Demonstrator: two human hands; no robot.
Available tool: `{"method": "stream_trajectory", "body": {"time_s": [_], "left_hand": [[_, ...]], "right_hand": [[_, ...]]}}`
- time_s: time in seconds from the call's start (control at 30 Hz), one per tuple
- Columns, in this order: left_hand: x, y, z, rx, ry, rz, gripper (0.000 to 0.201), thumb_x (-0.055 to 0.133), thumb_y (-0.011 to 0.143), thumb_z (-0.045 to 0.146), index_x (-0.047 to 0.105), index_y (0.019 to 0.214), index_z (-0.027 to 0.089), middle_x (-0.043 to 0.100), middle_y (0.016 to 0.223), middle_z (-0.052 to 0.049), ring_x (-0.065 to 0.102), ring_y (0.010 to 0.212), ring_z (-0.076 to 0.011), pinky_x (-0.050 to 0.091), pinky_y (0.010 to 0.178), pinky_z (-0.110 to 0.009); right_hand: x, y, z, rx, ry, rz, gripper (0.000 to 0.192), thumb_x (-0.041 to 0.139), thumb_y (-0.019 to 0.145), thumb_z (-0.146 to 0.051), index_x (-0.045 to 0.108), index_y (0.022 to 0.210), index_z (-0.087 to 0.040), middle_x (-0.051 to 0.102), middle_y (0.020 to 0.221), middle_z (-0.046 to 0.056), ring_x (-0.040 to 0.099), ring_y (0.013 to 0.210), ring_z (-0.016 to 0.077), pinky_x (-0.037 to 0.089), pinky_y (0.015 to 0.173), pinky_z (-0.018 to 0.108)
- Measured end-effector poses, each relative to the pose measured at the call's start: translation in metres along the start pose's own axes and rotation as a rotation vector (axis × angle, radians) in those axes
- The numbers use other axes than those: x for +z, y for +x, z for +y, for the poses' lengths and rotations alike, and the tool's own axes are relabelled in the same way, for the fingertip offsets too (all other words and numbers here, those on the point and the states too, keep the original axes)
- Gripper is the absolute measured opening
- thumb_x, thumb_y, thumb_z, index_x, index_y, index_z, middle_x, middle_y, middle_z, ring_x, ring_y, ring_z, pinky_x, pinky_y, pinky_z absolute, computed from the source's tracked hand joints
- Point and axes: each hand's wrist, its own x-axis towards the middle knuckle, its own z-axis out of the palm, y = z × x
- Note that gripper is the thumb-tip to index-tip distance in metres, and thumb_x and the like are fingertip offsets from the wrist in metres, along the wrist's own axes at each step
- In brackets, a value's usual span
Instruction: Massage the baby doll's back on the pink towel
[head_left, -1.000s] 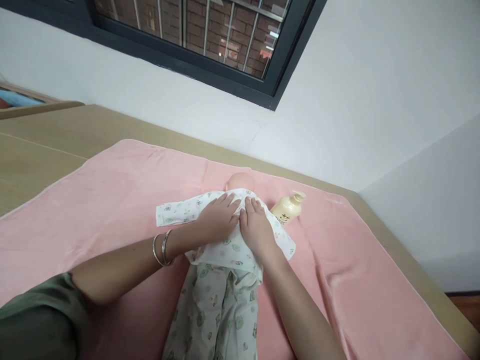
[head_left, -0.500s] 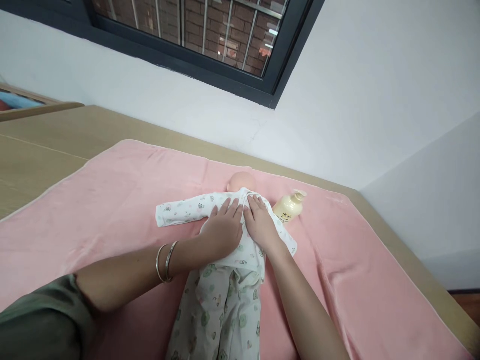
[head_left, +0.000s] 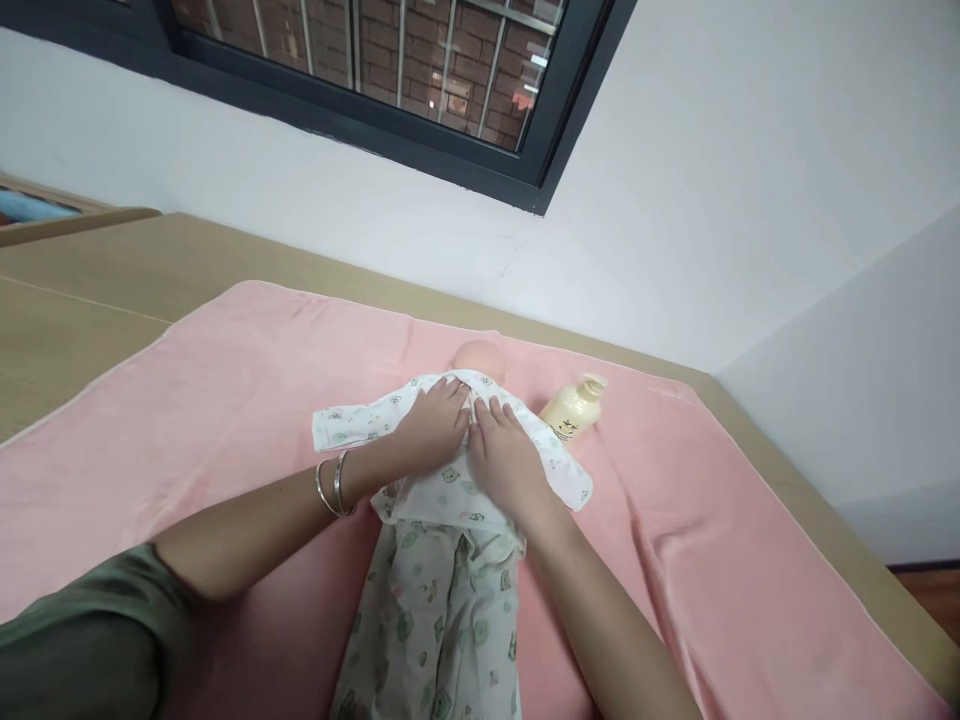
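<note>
A baby doll [head_left: 480, 357] lies on its back, its rounded bald head showing above the collar. It wears a white long-sleeved printed top [head_left: 450, 490] and printed trousers [head_left: 457, 620]. My left hand [head_left: 435, 425] lies on the upper chest of the top, fingers stretched toward the collar. Beside it, my right hand [head_left: 508, 460] rests flat on the other side of the chest, fingers extended and its tips close to the left hand's. Both sleeves spread outward. Past the right sleeve stands a cream pump bottle [head_left: 574, 408]. My palms hide much of the chest.
A pink blanket [head_left: 225, 400] with some creases covers most of the wooden surface [head_left: 90, 290]. Behind it rises a white wall [head_left: 420, 240] with a dark-framed window [head_left: 532, 180]. At the far left is a wooden edge with blue material [head_left: 34, 207].
My left hand has slid up toward the collar, uncovering more of the belly. My right hand has shifted slightly left and down. The top has moved a little, its lower left hem now showing.
</note>
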Motion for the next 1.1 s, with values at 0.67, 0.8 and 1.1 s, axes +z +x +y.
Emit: {"method": "stream_trajectory", "body": {"time_s": [0.67,0.8,1.1], "left_hand": [[0.020,-0.001,-0.003,-0.091,-0.063,0.197,0.048,0.033,0.097,0.025,0.057,0.137,0.013,0.060,0.144,-0.015,0.048,0.140,-0.0305,0.037,0.118,-0.053],[0.027,-0.006,0.001,-0.159,-0.120,0.230,0.049,0.034,0.098,0.027,0.055,0.140,0.015,0.055,0.150,-0.011,0.041,0.145,-0.0293,0.033,0.121,-0.052],[0.028,-0.008,0.000,-0.191,-0.257,0.285,0.048,0.036,0.097,0.028,0.058,0.139,0.019,0.059,0.147,-0.010,0.039,0.147,-0.0308,0.029,0.122,-0.058]], "right_hand": [[0.013,0.005,0.002,0.013,-0.022,0.086,0.056,0.032,0.104,-0.026,0.042,0.152,0.000,0.039,0.158,0.024,0.031,0.151,0.0363,0.027,0.123,0.053],[0.016,0.014,0.015,-0.017,0.111,0.083,0.058,0.033,0.105,-0.035,0.040,0.155,-0.006,0.033,0.163,0.019,0.022,0.155,0.0345,0.024,0.125,0.053],[0.010,0.020,0.030,-0.032,0.322,0.133,0.055,0.042,0.102,-0.038,0.047,0.152,-0.014,0.037,0.163,0.013,0.024,0.155,0.0286,0.025,0.125,0.050]]}}
